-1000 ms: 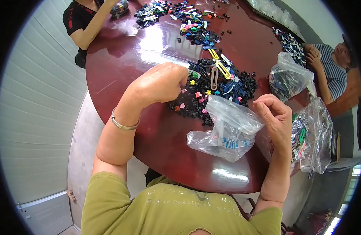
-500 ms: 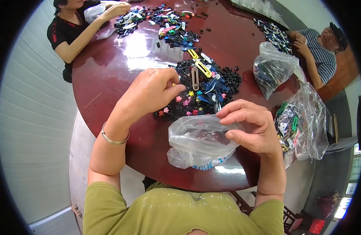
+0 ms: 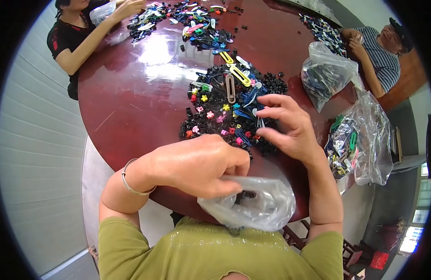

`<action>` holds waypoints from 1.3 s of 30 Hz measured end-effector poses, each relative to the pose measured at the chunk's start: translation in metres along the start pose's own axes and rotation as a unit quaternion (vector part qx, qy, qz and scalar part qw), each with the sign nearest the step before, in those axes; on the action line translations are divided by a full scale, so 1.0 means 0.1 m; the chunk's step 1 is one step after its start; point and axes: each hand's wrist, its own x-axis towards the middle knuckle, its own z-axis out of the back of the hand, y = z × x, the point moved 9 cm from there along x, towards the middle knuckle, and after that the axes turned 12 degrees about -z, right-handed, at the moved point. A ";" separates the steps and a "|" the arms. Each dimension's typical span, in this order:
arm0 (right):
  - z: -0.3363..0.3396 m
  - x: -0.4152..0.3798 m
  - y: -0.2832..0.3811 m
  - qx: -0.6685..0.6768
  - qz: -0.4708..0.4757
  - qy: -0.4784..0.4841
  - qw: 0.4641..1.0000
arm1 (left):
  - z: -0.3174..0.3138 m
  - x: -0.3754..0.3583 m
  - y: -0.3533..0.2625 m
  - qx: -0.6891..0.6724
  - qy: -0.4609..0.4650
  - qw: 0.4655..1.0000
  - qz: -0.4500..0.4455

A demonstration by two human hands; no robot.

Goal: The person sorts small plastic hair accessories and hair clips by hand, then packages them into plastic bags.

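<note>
My left hand (image 3: 201, 168), with a metal bangle on its wrist, is closed at the rim of a clear plastic bag (image 3: 267, 203). The bag is at the table's near edge, its mouth open upward, with some dark pieces inside. My right hand (image 3: 292, 128) is over the right side of a pile of hair clips (image 3: 210, 100), fingers spread and curved, with nothing seen between them. The pile mixes small black claw clips, coloured flower clips and blue snap clips. A brown long clip (image 3: 230, 88) and a yellow long clip (image 3: 239, 76) lie on top.
More clips (image 3: 196, 28) lie farther back on the dark red table (image 3: 131, 107). Filled plastic bags (image 3: 327, 74) stand at the right. One person (image 3: 77, 42) is at the far left, another in a striped shirt (image 3: 381, 58) at the far right, both with hands near clips.
My left hand has come down from the pile to the bag. The bag has shifted toward me, and my right hand has left its rim and moved up to the pile.
</note>
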 end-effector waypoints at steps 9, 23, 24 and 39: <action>-0.50 -0.06 0.22 -0.176 0.126 0.100 0.971 | -0.02 -0.02 -0.03 0.009 0.028 1.000 -0.008; 0.04 0.06 0.01 -0.207 0.096 -0.138 0.964 | 0.16 0.00 0.00 0.032 -0.063 0.997 0.021; 0.12 0.06 -0.03 -0.202 0.065 -0.137 0.968 | 0.16 0.01 0.01 0.044 -0.068 0.997 0.019; 0.13 -0.13 -0.39 -0.156 -0.281 0.113 0.940 | 0.07 0.06 0.08 0.042 -0.034 0.998 0.034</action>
